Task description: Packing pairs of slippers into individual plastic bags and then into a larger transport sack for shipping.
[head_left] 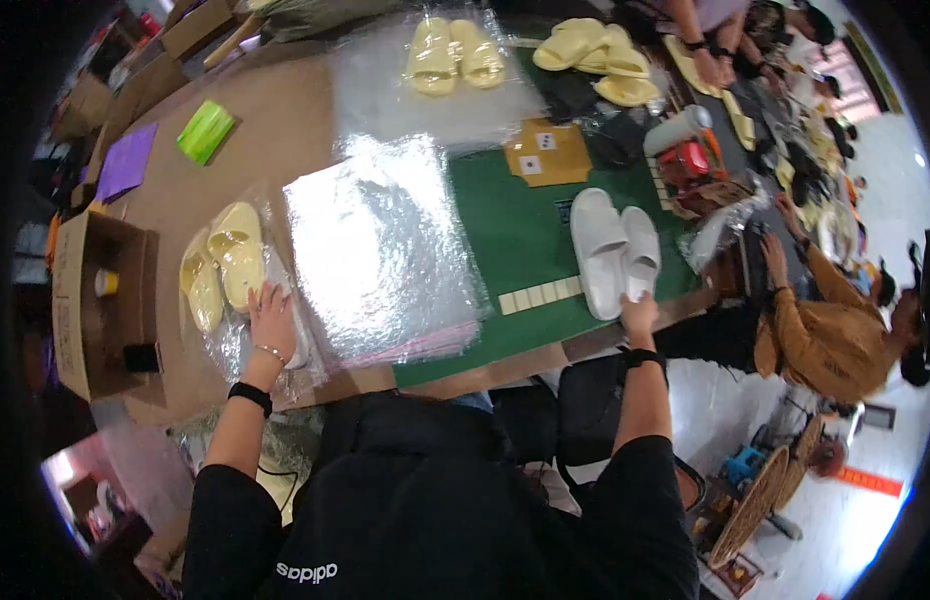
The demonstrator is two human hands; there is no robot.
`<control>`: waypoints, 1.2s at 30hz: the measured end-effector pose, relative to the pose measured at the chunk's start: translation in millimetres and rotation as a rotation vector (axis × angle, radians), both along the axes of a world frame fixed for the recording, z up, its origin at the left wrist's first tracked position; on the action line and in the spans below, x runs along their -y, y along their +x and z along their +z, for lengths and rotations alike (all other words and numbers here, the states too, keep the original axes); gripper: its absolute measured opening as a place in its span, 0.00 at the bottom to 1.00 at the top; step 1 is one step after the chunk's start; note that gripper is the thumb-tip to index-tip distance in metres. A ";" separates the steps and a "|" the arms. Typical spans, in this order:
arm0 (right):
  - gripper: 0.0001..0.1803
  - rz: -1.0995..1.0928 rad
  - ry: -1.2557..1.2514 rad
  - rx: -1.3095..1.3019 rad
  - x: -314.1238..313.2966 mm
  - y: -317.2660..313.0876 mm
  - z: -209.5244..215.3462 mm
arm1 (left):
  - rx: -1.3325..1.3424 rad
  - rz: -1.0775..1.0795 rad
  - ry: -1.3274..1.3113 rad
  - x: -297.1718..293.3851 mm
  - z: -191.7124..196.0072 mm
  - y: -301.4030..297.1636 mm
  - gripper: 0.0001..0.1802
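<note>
On the table's left, a pair of pale yellow slippers (235,245) lies in a clear plastic bag (220,345). My left hand (274,315) rests on the bag beside the slippers' near end, fingers spread; a white shape under the plastic next to it is partly hidden. At the right, a pair of white slippers (598,240) lies on the green mat (525,240), toes pointing away from me. My right hand (640,315) is closed on the heel end of the right-hand white slipper; the fingertips are partly hidden.
A stack of clear plastic bags (385,250) lies between my hands. More yellow slippers (455,55) sit farther back, some bagged. An open cardboard box (75,300) stands at the left. A bottle (677,130) stands at the right, near other people working.
</note>
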State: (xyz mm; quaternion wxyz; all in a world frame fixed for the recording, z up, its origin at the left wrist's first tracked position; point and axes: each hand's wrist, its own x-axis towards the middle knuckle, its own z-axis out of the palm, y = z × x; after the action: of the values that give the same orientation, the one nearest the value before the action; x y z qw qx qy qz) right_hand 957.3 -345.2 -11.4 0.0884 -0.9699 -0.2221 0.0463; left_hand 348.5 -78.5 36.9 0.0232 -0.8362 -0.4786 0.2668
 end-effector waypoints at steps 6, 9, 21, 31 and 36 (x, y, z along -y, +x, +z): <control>0.46 0.040 0.096 -0.100 -55.2 28.0 -16.6 | 0.318 -0.195 -0.301 34.7 19.8 66.6 0.43; 0.39 -0.002 0.104 -0.125 -93.4 31.1 -32.6 | 0.389 -0.245 -0.403 53.3 -8.0 108.8 0.46; 0.11 0.314 0.606 0.050 -92.2 -28.2 -46.1 | 0.524 -0.246 -0.269 70.3 -46.0 186.3 0.35; 0.24 0.447 0.434 -0.312 48.1 -175.9 47.2 | 0.668 -0.286 -0.290 50.8 -42.4 192.9 0.34; 0.23 0.391 0.615 -0.199 74.7 -221.8 51.9 | 0.719 -0.283 -0.260 60.4 -45.0 191.3 0.33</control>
State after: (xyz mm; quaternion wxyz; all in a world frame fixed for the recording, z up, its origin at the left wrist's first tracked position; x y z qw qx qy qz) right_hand 735.6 -419.9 40.6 0.3861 -0.8281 -0.3969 0.0875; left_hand 539.8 -138.9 -8.2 -0.2148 -0.9298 -0.2986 0.0100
